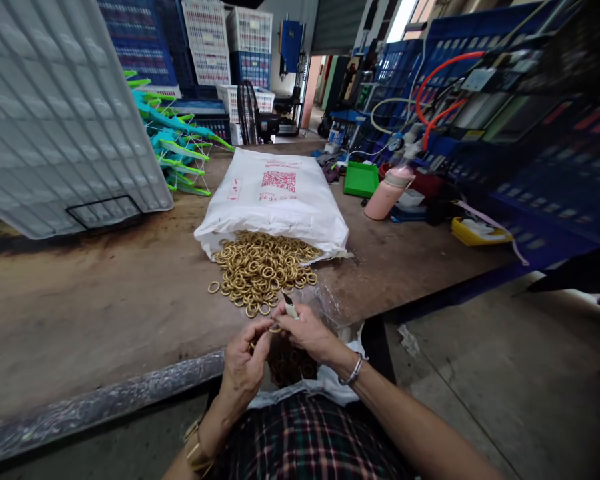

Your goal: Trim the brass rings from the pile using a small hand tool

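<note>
Close handwork, probably trimming

Your left hand and right hand pinch a ring between narrowed fingers; the right also holds a knife. The next stroke seems to call for a steady ring. Beyond, more rings spill from the sack onto the counter.

Dark plaid garment; gold wristband left, silver bangle right.

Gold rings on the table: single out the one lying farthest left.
The lone ring just left of the heap, in front of the white sack; the others lie farther right, mostly piled together.
</note>
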### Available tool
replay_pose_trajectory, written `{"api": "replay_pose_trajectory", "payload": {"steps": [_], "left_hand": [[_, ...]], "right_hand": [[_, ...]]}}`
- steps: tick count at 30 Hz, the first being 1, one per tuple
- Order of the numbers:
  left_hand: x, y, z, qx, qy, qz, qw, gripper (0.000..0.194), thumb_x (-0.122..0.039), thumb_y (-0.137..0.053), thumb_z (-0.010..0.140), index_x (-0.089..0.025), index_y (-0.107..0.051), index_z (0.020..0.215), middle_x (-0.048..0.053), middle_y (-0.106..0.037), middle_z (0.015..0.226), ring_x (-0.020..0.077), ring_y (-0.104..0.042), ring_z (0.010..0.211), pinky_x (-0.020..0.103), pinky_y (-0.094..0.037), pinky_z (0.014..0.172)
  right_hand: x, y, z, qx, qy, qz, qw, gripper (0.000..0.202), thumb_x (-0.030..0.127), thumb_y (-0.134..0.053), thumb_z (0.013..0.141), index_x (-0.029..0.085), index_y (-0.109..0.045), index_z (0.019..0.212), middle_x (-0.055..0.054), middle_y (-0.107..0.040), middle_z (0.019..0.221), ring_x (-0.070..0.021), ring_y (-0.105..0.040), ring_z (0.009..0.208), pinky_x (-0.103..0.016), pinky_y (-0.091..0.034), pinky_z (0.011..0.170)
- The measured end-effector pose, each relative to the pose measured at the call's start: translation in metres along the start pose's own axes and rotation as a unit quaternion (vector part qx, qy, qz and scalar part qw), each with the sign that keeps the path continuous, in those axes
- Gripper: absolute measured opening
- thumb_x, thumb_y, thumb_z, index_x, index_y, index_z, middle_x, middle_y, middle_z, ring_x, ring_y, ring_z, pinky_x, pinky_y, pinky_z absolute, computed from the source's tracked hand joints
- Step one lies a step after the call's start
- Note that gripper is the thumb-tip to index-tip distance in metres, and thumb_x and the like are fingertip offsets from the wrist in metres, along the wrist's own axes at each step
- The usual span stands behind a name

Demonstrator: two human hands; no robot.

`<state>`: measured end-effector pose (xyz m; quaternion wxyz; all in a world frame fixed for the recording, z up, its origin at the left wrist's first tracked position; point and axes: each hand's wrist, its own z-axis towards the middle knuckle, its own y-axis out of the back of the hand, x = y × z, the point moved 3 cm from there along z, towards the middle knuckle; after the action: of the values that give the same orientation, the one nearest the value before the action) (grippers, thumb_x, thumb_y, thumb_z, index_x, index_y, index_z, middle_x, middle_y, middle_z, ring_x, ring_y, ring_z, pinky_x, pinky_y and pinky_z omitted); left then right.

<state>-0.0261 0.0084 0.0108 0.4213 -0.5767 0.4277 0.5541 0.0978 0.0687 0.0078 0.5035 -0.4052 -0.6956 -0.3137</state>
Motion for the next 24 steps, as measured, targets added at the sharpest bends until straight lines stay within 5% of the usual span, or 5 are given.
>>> {"api": "replay_pose_trajectory", "payload": {"steps": [3, 8, 12, 24], "left_hand": [[-0.003, 0.000, 0.000, 0.018, -0.008, 0.009, 1.000, 0.014, -0.030, -0.066, 0.069, -0.019, -0.070, 0.077, 0.003, -0.067, 0.072, 0.0156, -0.057, 0.067, 0.025, -0.044, 0.066], [0.009, -0.003, -0.002, 0.039, 0.113, -0.044, 0.992, 0.026, -0.044, -0.062, 0.073, -0.018, -0.060, 0.075, -0.006, -0.048, 0.050, 0.0067, -0.038, 0.041, 0.018, -0.030, 0.042], [0.018, -0.005, -0.004, 0.072, 0.178, -0.078, 0.978, 0.035, -0.052, -0.061, 0.071, -0.018, -0.055, 0.077, -0.006, -0.049, 0.052, 0.0044, -0.034, 0.037, 0.016, -0.023, 0.037], [0.018, -0.011, -0.008, 0.097, 0.218, -0.212, 0.948, 0.034, -0.048, -0.065, 0.070, -0.018, -0.049, 0.073, -0.007, -0.047, 0.058, 0.0028, -0.036, 0.039, 0.014, -0.021, 0.035]], "right_hand": [[0.005, -0.005, -0.004, 0.010, -0.026, 0.027, 0.999, 0.014, 0.032, -0.048, 0.076, 0.019, -0.050, 0.074, 0.009, -0.035, 0.052, -0.0054, -0.026, 0.042, -0.018, -0.021, 0.041], [0.016, -0.006, -0.005, -0.016, 0.064, -0.082, 0.994, 0.023, 0.036, -0.051, 0.077, 0.017, -0.050, 0.063, 0.006, -0.042, 0.056, -0.0072, -0.036, 0.053, -0.019, -0.029, 0.050], [0.013, -0.007, -0.004, -0.023, 0.067, -0.115, 0.991, 0.018, 0.030, -0.051, 0.076, 0.017, -0.052, 0.065, 0.005, -0.046, 0.058, -0.0086, -0.039, 0.057, -0.020, -0.031, 0.053], [0.008, -0.005, -0.003, -0.012, 0.070, -0.130, 0.989, 0.022, 0.028, -0.040, 0.084, 0.016, -0.055, 0.072, 0.003, -0.052, 0.060, -0.0102, -0.046, 0.058, -0.021, -0.035, 0.057]]}}
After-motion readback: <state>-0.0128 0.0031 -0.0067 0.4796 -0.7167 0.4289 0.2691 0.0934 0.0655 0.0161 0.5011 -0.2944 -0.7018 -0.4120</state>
